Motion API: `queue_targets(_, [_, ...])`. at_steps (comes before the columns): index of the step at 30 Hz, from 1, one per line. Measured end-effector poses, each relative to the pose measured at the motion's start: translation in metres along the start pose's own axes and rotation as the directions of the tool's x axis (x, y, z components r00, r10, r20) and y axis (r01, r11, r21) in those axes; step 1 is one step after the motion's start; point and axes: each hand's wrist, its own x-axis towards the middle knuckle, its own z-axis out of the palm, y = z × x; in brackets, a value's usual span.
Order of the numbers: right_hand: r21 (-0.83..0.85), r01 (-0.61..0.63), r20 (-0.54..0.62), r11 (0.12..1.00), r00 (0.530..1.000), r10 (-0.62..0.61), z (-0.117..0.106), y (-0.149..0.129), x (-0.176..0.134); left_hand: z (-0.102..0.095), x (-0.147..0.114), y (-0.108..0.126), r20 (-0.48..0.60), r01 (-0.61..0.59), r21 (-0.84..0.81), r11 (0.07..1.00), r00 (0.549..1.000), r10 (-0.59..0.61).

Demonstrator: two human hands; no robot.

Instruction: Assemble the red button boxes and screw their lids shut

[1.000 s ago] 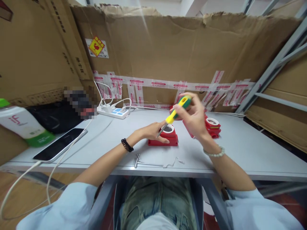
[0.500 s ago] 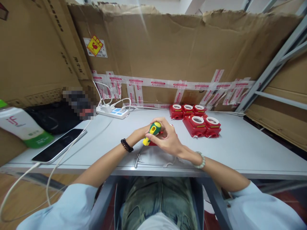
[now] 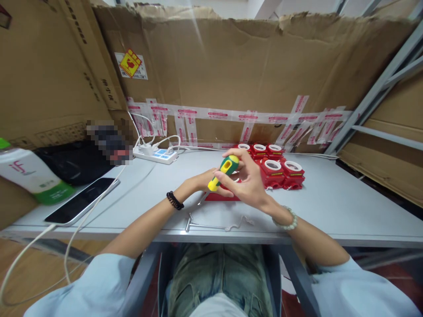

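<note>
My right hand [image 3: 249, 182] is closed round the green and yellow handle of a screwdriver [image 3: 228, 166], tilted so its shaft points down and left. Below it a red box [image 3: 221, 197] lies on the table, mostly covered by both hands. My left hand [image 3: 202, 181] holds the box from the left side; its fingertips are largely hidden behind the screwdriver and my right hand. Near the table's front edge lies a metal T-handle wrench [image 3: 206, 226], with a thin whitish twisted strand [image 3: 243, 223] at its right end.
Several red boxes with white round rims [image 3: 272, 176] stand at the back right. On the left are a white power strip [image 3: 158, 155] with cables, a phone [image 3: 82, 200], a white and green bottle [image 3: 31, 171] and a black bag [image 3: 76, 160]. A cardboard wall [image 3: 214, 66] closes the back.
My right hand has moved right and slightly up with the screwdriver, uncovering more of the red box and the screwdriver's shaft. My left hand has stayed nearly in place.
</note>
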Motion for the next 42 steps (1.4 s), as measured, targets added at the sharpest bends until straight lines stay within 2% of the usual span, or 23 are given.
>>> queue_targets(3, [-0.050, 0.023, -0.074, 0.998, 0.997, -0.027, -0.017, -0.009, 0.008, 0.001, 0.000, -0.001, 0.016, 0.027, 0.083, 0.996, 0.999, -0.028])
queue_targets(5, [-0.077, 0.077, -0.126, 0.994, 0.988, -0.086, -0.030, -0.015, 0.014, 0.000, -0.001, 0.001, 0.030, 0.067, 0.138, 0.988, 0.997, -0.072])
queue_targets(8, [-0.187, 0.130, -0.260, 0.974, 0.949, -0.177, -0.051, -0.020, 0.022, -0.002, -0.002, 0.006, 0.053, 0.120, 0.190, 0.974, 0.990, -0.133])
queue_targets(12, [-0.321, 0.093, -0.334, 0.943, 0.920, -0.204, -0.072, -0.016, 0.029, -0.004, -0.004, 0.011, 0.052, 0.143, 0.165, 0.976, 0.987, -0.153])
queue_targets(17, [-0.432, -0.024, -0.269, 0.902, 0.958, -0.103, -0.078, -0.005, 0.029, -0.003, -0.004, 0.010, 0.057, 0.151, 0.159, 0.976, 0.985, -0.162])
queue_targets(22, [-0.472, -0.018, -0.226, 0.881, 0.969, -0.101, -0.074, -0.001, 0.028, -0.003, -0.004, 0.012, 0.053, 0.140, 0.154, 0.978, 0.987, -0.149])
queue_targets(30, [-0.432, -0.025, -0.195, 0.902, 0.979, -0.066, -0.071, 0.001, 0.028, -0.004, -0.004, 0.015, 0.054, 0.149, 0.127, 0.981, 0.986, -0.157])
queue_targets(42, [-0.422, -0.040, -0.128, 0.905, 0.992, -0.016, -0.068, 0.000, 0.026, -0.004, -0.004, 0.017, 0.058, 0.169, 0.215, 0.962, 0.981, -0.185])
